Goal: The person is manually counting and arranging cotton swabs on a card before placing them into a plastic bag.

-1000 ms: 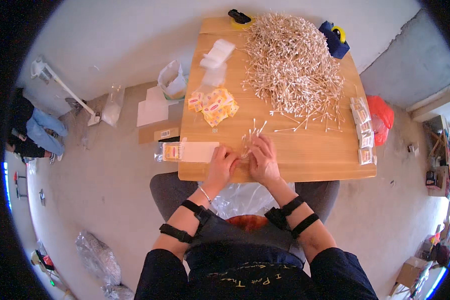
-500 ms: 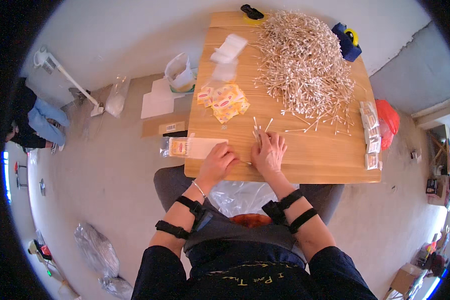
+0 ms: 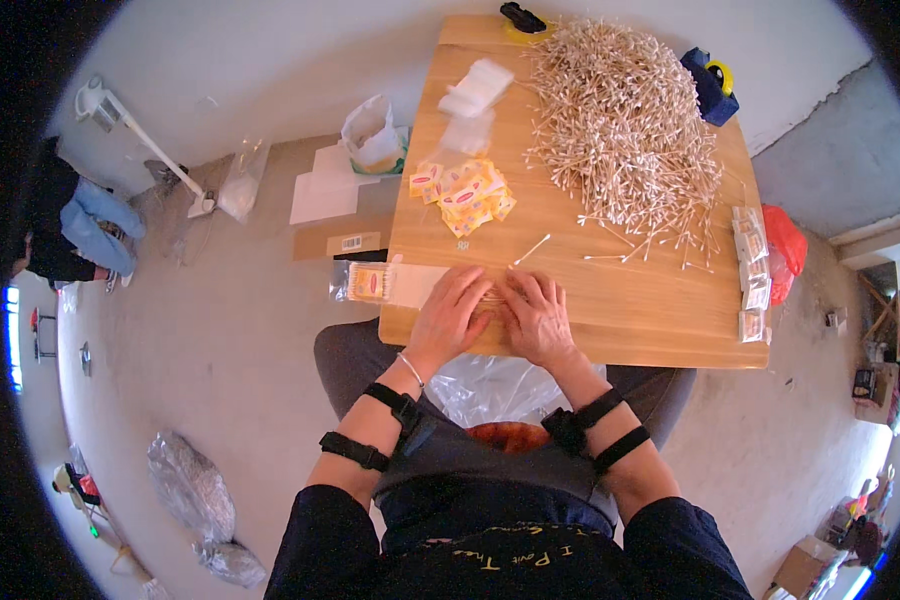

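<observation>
My left hand (image 3: 450,318) and my right hand (image 3: 538,318) meet at the near edge of the wooden table. A small bunch of cotton swabs (image 3: 491,295) lies between them, with the fingers of both hands closed around it and hiding most of it. One loose swab (image 3: 532,249) rests just beyond my right fingers. Beside my left hand is a white card (image 3: 417,285). Left of the card, a clear bag with a yellow label and swabs inside (image 3: 372,282) juts past the table's left edge.
A big heap of cotton swabs (image 3: 625,120) covers the far right. Yellow printed cards (image 3: 470,195) and clear plastic sleeves (image 3: 478,88) lie at the left. Packed bags (image 3: 753,265) line the right edge, near a red bag (image 3: 785,250). A lined bin (image 3: 372,135) stands on the floor.
My hands have come together around the swabs. The left hand moved right, away from the card. The whole table sits slightly farther right in view.
</observation>
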The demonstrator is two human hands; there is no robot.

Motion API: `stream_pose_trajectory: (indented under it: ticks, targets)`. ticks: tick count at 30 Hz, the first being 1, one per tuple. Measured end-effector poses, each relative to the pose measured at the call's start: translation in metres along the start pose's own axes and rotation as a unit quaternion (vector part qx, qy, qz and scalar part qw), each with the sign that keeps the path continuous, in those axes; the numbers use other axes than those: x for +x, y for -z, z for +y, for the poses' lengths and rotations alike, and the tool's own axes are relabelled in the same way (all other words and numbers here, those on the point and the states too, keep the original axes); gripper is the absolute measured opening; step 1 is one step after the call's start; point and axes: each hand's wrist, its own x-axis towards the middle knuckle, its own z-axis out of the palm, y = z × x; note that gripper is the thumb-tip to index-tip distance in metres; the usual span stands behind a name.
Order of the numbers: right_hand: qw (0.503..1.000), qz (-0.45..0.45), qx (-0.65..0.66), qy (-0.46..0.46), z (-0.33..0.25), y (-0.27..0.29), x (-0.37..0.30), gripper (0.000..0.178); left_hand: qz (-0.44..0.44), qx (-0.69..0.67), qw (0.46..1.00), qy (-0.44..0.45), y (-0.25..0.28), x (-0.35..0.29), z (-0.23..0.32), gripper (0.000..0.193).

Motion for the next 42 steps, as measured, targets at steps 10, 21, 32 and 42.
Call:
stream_pose_trajectory:
  ticks: [10, 21, 32, 42]
  targets:
    - [0.992, -0.035, -0.122, -0.016, 0.018, 0.01, -0.002, 0.049, -0.021, -0.019, 0.998, 0.052, -0.003, 0.001, 0.001, 0.066]
    - [0.984, -0.1, -0.141, -0.043, 0.001, 0.0, 0.001, 0.064, -0.036, -0.006, 0.997, 0.066, -0.004, 0.003, 0.001, 0.069]
    - [0.993, -0.025, -0.096, -0.064, 0.0, 0.001, -0.003, 0.053, -0.025, -0.011, 0.997, 0.073, -0.005, 0.002, 0.001, 0.073]
    - [0.99, 0.043, -0.048, -0.122, 0.005, 0.002, -0.007, 0.045, -0.063, 0.01, 0.998, 0.03, -0.004, 0.005, -0.001, 0.06]
